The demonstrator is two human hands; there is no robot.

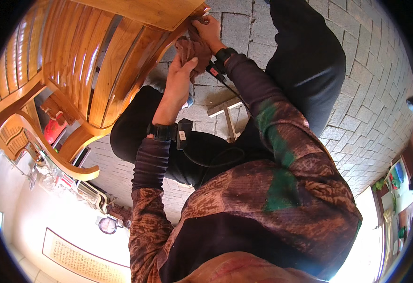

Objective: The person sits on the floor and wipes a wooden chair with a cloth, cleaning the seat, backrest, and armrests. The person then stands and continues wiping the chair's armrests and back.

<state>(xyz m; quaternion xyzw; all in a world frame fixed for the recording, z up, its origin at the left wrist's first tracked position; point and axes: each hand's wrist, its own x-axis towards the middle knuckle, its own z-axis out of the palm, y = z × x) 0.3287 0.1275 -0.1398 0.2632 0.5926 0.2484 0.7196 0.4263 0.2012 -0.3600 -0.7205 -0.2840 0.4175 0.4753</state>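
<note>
My left hand (180,76) grips the lower part of a brown cloth (194,53), thumb on top. Up and to the right of it, my right hand (208,32) pinches the cloth's upper end at the front edge of a varnished wooden slatted bench (121,70). The fingertips of my right hand are partly hidden by the cloth and the bench's edge. Each wrist wears a black strap with a small black device, and a black cable runs from the right one. A flat wooden panel (150,10) spans the top of the bench, above both hands.
Grey paving bricks (362,88) cover the floor. Between my bent legs stands a light wooden frame (229,115). The bench's curved armrest (82,171) reaches out at the lower left, near a red object (53,131). A framed scroll with writing (86,258) hangs on the far wall.
</note>
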